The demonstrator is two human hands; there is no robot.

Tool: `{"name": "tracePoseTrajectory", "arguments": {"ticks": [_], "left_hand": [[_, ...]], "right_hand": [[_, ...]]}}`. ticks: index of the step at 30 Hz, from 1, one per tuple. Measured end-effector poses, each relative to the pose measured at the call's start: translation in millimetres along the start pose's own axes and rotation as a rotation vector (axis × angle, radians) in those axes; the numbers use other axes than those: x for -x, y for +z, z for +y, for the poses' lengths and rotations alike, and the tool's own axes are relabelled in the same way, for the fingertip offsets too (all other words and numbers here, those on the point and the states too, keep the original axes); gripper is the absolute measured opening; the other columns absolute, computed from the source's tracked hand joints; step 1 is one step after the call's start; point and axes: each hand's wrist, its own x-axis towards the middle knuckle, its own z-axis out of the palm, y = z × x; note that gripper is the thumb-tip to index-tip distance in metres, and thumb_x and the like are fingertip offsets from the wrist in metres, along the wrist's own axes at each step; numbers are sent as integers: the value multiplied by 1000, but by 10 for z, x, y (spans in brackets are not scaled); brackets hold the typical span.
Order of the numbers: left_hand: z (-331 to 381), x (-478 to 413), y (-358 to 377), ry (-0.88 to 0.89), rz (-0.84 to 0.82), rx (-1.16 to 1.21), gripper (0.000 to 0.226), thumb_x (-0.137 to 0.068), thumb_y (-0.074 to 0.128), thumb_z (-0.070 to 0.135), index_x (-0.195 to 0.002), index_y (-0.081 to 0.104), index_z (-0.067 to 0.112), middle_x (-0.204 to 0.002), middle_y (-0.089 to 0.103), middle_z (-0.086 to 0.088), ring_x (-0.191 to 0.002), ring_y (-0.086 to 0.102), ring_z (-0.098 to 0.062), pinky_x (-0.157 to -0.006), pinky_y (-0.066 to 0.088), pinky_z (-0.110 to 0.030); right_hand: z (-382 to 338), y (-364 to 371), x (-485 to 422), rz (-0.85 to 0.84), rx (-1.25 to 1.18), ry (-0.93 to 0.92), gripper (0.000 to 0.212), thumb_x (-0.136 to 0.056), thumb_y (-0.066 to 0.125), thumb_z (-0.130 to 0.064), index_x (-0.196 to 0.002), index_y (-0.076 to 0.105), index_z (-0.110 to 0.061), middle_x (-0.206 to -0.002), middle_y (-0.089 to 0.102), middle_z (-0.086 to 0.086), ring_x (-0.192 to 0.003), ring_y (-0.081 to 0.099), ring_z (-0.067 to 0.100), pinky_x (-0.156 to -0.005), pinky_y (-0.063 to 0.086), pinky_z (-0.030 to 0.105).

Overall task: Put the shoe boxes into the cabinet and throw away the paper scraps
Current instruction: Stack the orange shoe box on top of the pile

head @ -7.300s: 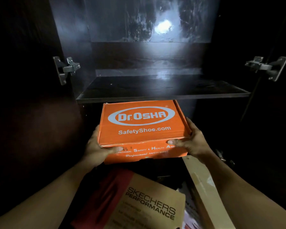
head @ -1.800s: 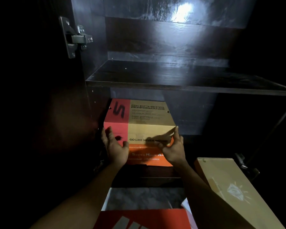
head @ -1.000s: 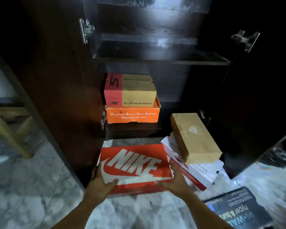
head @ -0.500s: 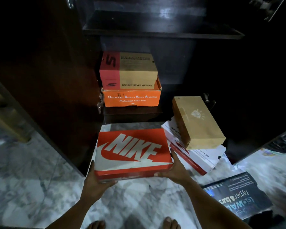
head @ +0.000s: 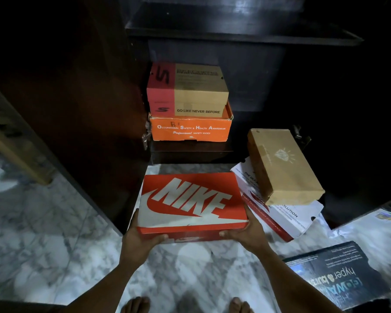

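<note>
One Nike box [head: 190,202] hangs above marble floor [head: 54,233] before the cabinet [head: 235,32]

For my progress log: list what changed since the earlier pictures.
The orange cardboard safety-shoe box went into the dark wooden cabinet; the red-and-tan Skechers box was stacked on it; both let go. Left hand and right hand now grip the red Nike shoe box, lifted off the floor. The tan box stays atop the white box.
</note>
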Motion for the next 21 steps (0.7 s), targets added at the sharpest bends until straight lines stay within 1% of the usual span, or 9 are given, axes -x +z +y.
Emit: {"name": "tracePoseTrajectory", "arguments": {"ticks": [2,5,8,10,13,16,18,19,21], "left_hand": [[17,11,-17,56,-11,16,86,-55,97,26,-129,54,32,-117,71,8,-110,68,-11,-89,58,-33],[161,78,-41,62,-9,-5,84,-60,94,20,-131,52,35,-114,71,16,-106,68,-5,-87,59,-33],[340,123,-99,92,2,-19,93,-57,97,30,-138,49,35,-120,70,7,-110,68,-17,-85,60,-46],[455,136,-136,106,-9,-18,97,-57,97,36,-140,47,36,-123,69,5,-112,67,-22,-82,60,-52],[710,163,-158,181,29,-63,96,-57,96,42,-139,46,38,-119,70,14,-108,68,-11,-87,60,-40],[981,140,-184,219,48,-64,101,-51,94,53,-139,44,44,-116,70,17,-107,68,-11,-90,58,-43],[1173,93,-195,245,58,-77,105,-48,92,59,-140,43,46,-116,69,17,-108,67,-11,-90,58,-44],[1281,62,-202,260,58,-71,105,-48,92,59,-140,43,46,-116,69,16,-108,67,-12,-89,59,-44],[1521,-9,-214,301,58,-44,106,-47,94,56,-140,44,44,-117,69,15,-109,67,-11,-88,59,-46]], "right_hand": [[-60,-34,39,28,-18,-11,94,-49,101,-21,-129,55,-28,-109,74,-15,-101,71,3,-81,60,22],[-241,-94,121,42,-6,-47,92,-51,102,-19,-131,57,-25,-113,75,-4,-104,72,14,-85,61,34],[-463,-146,207,63,-29,-100,86,-53,99,-10,-128,59,-22,-109,76,-4,-100,74,14,-83,61,31],[-615,-180,241,75,-36,-121,90,-54,100,-14,-132,56,-23,-113,75,-1,-104,73,16,-86,61,37],[-852,-261,277,94,-50,-147,99,-53,100,-12,-139,51,-23,-116,74,2,-107,72,19,-87,61,41],[-1085,-351,294,133,-106,-206,97,-50,100,-5,-134,55,-21,-110,76,-1,-102,73,17,-80,61,29],[-1286,-406,292,146,-103,-250,94,-51,101,-10,-133,57,-24,-114,75,0,-104,73,20,-84,61,35],[-1373,-445,267,143,-109,-264,92,-54,100,-8,-133,56,-22,-116,74,3,-105,73,22,-85,61,39],[-1589,-518,223,139,-119,-306,84,-59,94,4,-132,56,-17,-115,74,5,-103,73,23,-84,62,38]]}}
